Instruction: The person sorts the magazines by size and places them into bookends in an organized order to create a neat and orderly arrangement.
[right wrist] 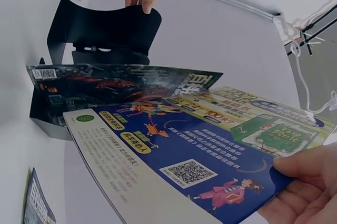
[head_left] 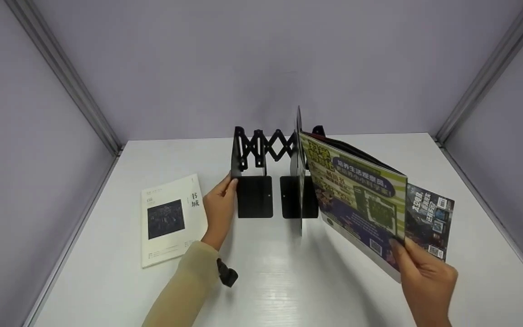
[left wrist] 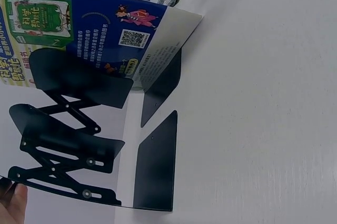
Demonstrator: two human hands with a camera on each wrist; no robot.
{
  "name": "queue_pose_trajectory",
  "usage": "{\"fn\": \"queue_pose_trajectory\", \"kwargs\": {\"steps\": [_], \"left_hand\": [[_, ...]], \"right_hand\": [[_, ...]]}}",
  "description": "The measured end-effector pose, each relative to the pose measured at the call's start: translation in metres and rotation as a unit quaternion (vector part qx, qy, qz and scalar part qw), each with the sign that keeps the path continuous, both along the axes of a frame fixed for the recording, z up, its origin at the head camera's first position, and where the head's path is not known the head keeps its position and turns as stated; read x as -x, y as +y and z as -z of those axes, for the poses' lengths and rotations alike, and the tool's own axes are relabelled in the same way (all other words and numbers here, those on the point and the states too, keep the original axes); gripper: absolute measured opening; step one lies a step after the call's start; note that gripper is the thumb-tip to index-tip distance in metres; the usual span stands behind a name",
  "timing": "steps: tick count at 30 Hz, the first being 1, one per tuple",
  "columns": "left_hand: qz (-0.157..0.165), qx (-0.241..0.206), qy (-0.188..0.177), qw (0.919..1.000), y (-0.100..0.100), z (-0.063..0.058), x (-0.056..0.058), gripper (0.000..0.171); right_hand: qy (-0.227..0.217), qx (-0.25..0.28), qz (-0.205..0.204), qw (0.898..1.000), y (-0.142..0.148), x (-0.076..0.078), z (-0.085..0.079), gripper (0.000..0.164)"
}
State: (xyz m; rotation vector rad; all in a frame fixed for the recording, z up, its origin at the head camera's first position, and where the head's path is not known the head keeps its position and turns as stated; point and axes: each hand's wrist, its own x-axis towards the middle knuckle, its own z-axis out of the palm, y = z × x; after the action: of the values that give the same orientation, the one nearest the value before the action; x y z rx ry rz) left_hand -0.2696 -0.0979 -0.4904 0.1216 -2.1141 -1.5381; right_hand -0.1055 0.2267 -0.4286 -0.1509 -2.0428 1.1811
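Note:
A black extendable book rack (head_left: 255, 197) with a crisscross lattice stands mid-table. My left hand (head_left: 219, 206) grips its left end plate, the thumb lying against the plate's near edge. Between thumb and fingers, my right hand (head_left: 425, 274) pinches the outer edge of a colourful magazine (head_left: 357, 200) in yellow-green and blue. That magazine is tilted, its far end at the rack's right part. Beside it a dark-covered magazine (right wrist: 126, 84) stands upright in the rack, seen nearly edge-on in the head view. The colourful magazine hides much of the rack's right end.
Flat on the table at left lies a cream book (head_left: 170, 222) with a dark square picture. Another dark magazine (head_left: 429, 220) lies at right, partly behind the held one. Pale walls (head_left: 175, 68) enclose the white table (head_left: 261, 290) at the back and sides.

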Motion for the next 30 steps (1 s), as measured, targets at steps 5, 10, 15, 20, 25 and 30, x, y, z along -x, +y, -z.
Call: {"fn": "queue_pose_trajectory", "kwargs": {"steps": [5, 10, 15, 20, 25, 30], "left_hand": [[0.002, -0.003, -0.003, 1.0, 0.0, 0.002, 0.001, 0.03], [0.002, 0.005, -0.007, 1.0, -0.001, 0.004, 0.001, 0.031], [0.007, -0.004, -0.008, 0.9999, -0.002, 0.003, 0.001, 0.031], [0.007, -0.003, -0.014, 0.9999, -0.001, 0.003, 0.0, 0.032], [0.008, -0.004, -0.002, 1.0, -0.001, 0.002, 0.0, 0.032], [0.007, -0.005, 0.0, 1.0, -0.001, 0.002, 0.0, 0.031]], "right_hand": [[0.018, -0.011, -0.013, 1.0, -0.008, 0.011, 0.004, 0.021], [0.032, -0.009, -0.024, 0.999, -0.014, 0.019, 0.011, 0.021], [0.049, -0.002, -0.032, 0.998, -0.019, 0.029, 0.018, 0.021], [0.064, -0.007, -0.034, 0.997, -0.023, 0.041, 0.027, 0.019], [0.073, -0.006, -0.04, 0.996, -0.028, 0.054, 0.036, 0.017], [0.082, 0.002, -0.04, 0.996, -0.035, 0.067, 0.044, 0.017]]}}
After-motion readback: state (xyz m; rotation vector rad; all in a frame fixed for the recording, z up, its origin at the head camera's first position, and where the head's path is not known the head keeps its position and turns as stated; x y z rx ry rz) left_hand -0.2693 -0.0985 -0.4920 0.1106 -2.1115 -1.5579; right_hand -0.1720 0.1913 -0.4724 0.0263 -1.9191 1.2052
